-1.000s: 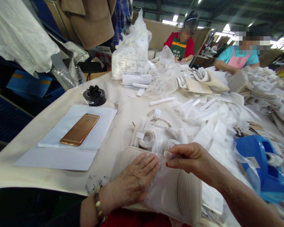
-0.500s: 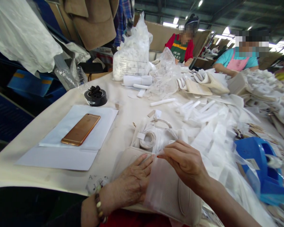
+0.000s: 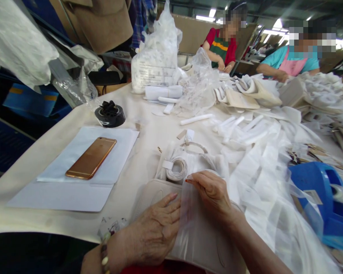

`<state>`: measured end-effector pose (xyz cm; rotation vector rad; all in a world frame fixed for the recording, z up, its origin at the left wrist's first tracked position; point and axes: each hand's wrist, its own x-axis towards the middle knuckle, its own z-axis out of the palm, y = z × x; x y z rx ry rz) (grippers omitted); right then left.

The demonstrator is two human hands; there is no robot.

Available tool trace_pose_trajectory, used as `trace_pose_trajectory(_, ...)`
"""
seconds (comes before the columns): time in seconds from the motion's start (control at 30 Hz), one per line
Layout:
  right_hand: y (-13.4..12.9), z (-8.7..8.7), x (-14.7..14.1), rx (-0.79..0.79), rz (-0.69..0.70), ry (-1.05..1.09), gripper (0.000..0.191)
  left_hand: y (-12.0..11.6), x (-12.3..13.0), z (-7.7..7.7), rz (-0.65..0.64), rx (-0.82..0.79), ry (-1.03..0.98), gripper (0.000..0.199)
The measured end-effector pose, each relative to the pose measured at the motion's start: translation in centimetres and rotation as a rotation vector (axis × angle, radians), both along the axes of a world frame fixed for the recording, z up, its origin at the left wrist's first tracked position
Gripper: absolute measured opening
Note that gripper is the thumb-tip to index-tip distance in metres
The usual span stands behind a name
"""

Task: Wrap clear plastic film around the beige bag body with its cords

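Note:
A beige bag (image 3: 151, 194) lies at the table's front edge, below a rolled strap (image 3: 177, 169) bound with white wrap. Over the bag's middle lies a translucent plastic sheet (image 3: 185, 220). My left hand (image 3: 157, 228), a beaded bracelet at its wrist, rests with fingers extended on the bag, against the sheet's left side. With fingertips pinched together, my right hand (image 3: 211, 190) holds the top edge of the sheet just below the strap roll. The lower part of the bag is partly hidden by my hands and forearm.
To the left, a phone (image 3: 91, 158) lies on paper sheets (image 3: 65, 198), with a black tape roll (image 3: 111, 116) behind. White wrapping (image 3: 257, 171) and a blue holder (image 3: 317, 201) are at the right. A stuffed plastic bag (image 3: 154, 72) stands at the back. Two people work across the table.
My right hand has shifted slightly left and up along the sheet's top. The sheet now lies flatter over the bag. The whole view has shifted a little.

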<state>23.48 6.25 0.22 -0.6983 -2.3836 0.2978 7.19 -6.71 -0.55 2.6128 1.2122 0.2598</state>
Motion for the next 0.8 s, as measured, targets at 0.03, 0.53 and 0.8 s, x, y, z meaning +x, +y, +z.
trace_pose_trajectory(0.03, -0.1, 0.0, 0.0, 0.014, -0.003, 0.02, 0.029, 0.0, 0.0, 0.0, 0.002, -0.002, 0.0, 0.04)
trace_pose_trajectory(0.53, -0.1, -1.0, 0.3, 0.047, 0.021, 0.158, 0.022, -1.9, 0.3, -0.2, -0.038, 0.055, -0.068, 0.027)
trace_pose_trajectory(0.8, -0.1, -0.8, 0.1, 0.088, -0.001, 0.114, 0.027, -2.6, 0.6, -1.1, -0.012, 0.19, -0.249, 0.029)
